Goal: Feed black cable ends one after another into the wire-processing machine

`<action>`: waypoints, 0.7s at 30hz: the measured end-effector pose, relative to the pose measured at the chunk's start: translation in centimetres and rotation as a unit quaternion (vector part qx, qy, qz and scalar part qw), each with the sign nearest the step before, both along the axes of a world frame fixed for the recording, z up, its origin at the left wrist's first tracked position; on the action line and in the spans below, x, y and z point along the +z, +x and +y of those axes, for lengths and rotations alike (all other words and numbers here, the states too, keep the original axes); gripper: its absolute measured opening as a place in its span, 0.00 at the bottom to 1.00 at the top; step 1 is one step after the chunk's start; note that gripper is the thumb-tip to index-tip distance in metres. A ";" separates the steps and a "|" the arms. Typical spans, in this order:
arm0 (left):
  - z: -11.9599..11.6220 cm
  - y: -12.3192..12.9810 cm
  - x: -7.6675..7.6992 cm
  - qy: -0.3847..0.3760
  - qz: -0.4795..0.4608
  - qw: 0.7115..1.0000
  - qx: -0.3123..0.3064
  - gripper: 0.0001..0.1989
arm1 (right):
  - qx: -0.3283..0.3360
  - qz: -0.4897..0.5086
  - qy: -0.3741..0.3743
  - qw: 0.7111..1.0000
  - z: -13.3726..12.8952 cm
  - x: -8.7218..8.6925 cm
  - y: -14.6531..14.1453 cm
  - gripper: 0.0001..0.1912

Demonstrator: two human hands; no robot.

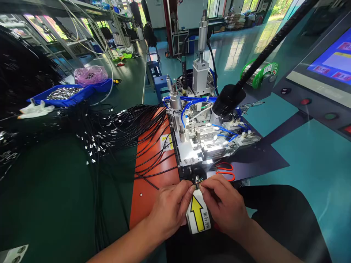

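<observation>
My left hand (171,202) and my right hand (226,204) meet at the front of a small machine (203,142), both closed in a pinch. Between their fingertips is a cable end (196,180) with thin wires fanned out and a small shiny tip; the fingers hide much of it. Just below the fingertips lies a white block with a yellow arrow (197,215). Scissors with red handles (226,172) rest right beside my right hand.
Many black cables with metal plugs (94,146) spread over the dark green table (55,182) at left. Blue trays (64,95) hold small metal parts. A black lamp (229,100) hangs over the machine. A solder spool (259,73) and a control screen (334,60) stand right.
</observation>
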State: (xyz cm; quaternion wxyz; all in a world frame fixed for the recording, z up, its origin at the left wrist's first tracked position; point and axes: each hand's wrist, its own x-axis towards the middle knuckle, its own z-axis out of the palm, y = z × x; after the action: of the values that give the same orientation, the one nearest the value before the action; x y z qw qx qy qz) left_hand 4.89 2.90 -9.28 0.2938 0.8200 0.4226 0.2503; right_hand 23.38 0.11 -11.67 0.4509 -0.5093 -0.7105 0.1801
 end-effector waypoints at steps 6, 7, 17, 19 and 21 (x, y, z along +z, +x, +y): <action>0.0 0.0 -0.3 0.003 0.007 1.000 -0.002 0.14 | -0.039 -0.086 0.061 0.994 -0.3 -0.5 -1.4 0.07; 0.0 0.0 -0.4 0.001 0.008 1.000 -0.002 0.14 | -0.034 -0.074 0.052 0.995 -0.3 -0.4 -1.4 0.08; -0.1 -0.1 -0.2 0.010 -0.002 1.000 -0.015 0.13 | 0.028 0.150 -0.287 0.946 1.5 2.9 2.4 0.11; -0.1 -0.1 -0.2 0.010 -0.002 1.000 -0.015 0.12 | 0.054 0.173 -0.319 0.930 2.0 3.2 2.5 0.13; -0.1 -0.1 -0.2 0.011 -0.001 1.000 -0.014 0.12 | 0.063 0.183 -0.335 0.922 2.3 3.5 2.2 0.14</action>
State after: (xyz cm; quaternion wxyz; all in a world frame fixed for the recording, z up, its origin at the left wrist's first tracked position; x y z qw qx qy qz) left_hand 4.82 2.84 -9.52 0.2885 0.8287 0.4085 0.2514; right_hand 25.59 2.41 -8.14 0.3637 -0.5433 -0.5441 0.5258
